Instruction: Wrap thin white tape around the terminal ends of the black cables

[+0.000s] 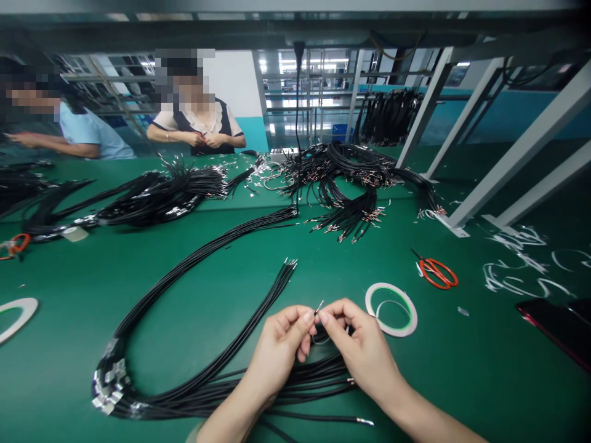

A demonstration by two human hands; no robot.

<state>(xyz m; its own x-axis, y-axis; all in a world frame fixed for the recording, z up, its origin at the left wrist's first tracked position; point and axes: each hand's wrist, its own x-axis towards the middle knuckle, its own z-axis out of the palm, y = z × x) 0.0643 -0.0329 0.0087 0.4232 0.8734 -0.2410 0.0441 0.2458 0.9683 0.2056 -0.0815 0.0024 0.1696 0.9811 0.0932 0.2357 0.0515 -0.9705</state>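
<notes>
While the left hand (281, 341) and right hand (364, 344) closely pinch a wire (321, 304) over the surface (194, 320), toward its near edge, it could slip or bend because so little seems gripped, and the cables (194, 405) bunched beneath could snag if either hand dropped.

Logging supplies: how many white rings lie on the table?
2: the right ring is beside the right hand; the left ring is cut off by the picture edge. Others may be hidden under cables.
</notes>
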